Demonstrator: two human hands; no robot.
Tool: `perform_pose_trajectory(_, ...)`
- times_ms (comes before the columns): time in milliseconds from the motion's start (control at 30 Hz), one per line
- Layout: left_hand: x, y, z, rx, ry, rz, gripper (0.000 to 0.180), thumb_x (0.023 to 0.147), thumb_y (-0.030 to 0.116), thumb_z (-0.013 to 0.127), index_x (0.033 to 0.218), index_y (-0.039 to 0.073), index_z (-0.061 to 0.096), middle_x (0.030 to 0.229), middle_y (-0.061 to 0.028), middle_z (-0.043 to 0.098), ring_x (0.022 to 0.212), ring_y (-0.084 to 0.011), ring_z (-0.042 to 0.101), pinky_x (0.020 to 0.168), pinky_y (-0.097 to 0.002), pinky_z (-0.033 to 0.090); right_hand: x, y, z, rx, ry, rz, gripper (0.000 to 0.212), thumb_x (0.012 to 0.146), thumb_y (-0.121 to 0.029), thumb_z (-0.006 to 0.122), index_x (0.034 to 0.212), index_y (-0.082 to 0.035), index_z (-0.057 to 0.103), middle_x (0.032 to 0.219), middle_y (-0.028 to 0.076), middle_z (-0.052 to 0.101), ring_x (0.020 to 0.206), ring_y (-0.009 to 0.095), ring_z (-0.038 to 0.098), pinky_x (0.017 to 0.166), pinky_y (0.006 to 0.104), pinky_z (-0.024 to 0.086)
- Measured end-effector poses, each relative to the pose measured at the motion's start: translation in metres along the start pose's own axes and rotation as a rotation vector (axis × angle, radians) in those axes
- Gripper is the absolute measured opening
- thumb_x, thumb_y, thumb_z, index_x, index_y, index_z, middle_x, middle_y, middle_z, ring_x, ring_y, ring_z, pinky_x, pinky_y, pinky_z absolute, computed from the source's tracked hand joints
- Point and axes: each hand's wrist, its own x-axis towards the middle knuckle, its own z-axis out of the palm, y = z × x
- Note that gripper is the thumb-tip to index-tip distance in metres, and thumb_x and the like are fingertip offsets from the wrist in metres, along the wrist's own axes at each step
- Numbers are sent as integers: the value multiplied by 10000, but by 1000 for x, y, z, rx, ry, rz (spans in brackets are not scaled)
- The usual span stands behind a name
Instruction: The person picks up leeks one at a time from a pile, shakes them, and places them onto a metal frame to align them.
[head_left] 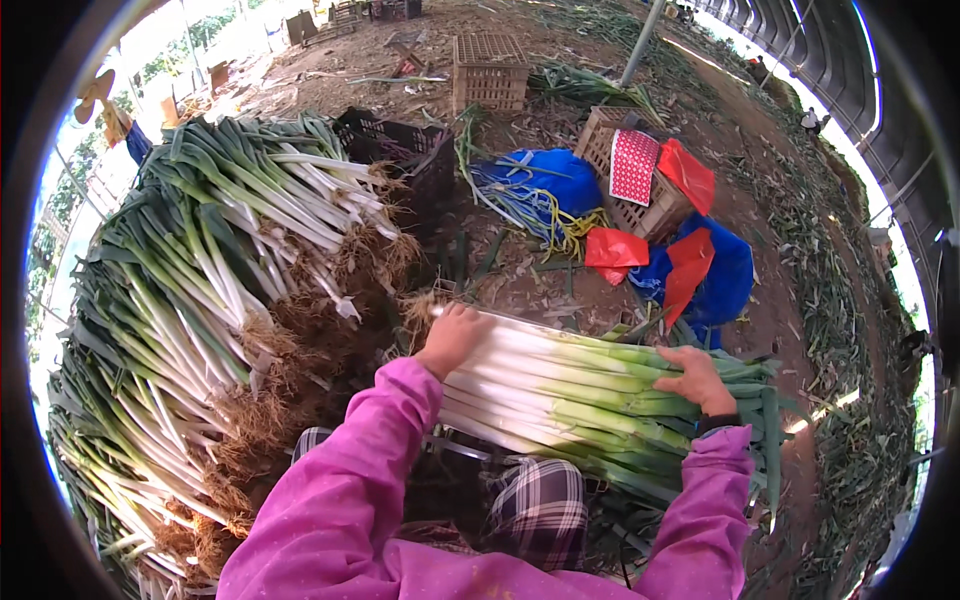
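Observation:
In front of me lies a row of trimmed leeks (560, 385), side by side, white ends to the left and green leaves to the right. My left hand (455, 338) is closed around the white end of a leek at the row's far edge; a tuft of roots sticks out beyond the fingers. Across the green part of that same far edge, my right hand (698, 378) grips the leaves, thumb on the near side and fingers on the far side. What supports the row is mostly hidden; a metal bar (460, 448) shows beneath its near edge.
A large heap of untrimmed leeks (190, 290) with brown roots rises on the left. Beyond are a dark crate (425, 165), a tan crate (490, 75) and a tipped crate (630, 195) with red sheets and blue bags (725, 270). Leaf scraps (820, 260) litter the ground at right.

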Motion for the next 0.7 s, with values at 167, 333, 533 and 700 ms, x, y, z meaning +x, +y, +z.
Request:
perform_pose_trajectory(167, 18, -1, 13, -116, 80, -26, 198, 829, 156, 571, 1008, 156, 654, 999, -63, 648, 1006, -274, 580, 913, -395, 436, -8, -1, 20, -208, 205, -48, 680, 734, -479, 733, 1344, -237, 553, 1156, 71, 586, 1119, 291, 526, 962, 444, 391)
perform_pose_trajectory(333, -19, 19, -5, -154, 88, 72, 323, 819, 203, 666, 1140, 176, 652, 998, -51, 623, 967, -272, 580, 856, -420, 441, -17, -2, 23, -209, 116, 35, 725, 782, -600, 646, 1385, -222, 511, 1408, 141, 476, 1286, 327, 435, 1042, 500, 325)
perform_pose_trajectory(533, -30, 22, -16, -174, -129, 53, 306, 847, 202, 651, 1152, 189, 657, 973, -94, 593, 920, -295, 573, 808, -411, 461, -7, -2, 17, -203, -12, 136, 789, 772, -668, 621, 1400, -209, 492, 1476, 186, 397, 1392, 368, 314, 1113, 512, 247)
perform_pose_trajectory(700, -30, 6, -7, -285, -62, -9, 352, 858, 277, 650, 1200, 192, 651, 1114, -140, 554, 1069, -342, 506, 948, -452, 403, -15, -18, 44, -282, 182, 157, 847, 755, -691, 610, 1420, -188, 459, 1448, 179, 425, 1358, 370, 348, 1109, 520, 237)
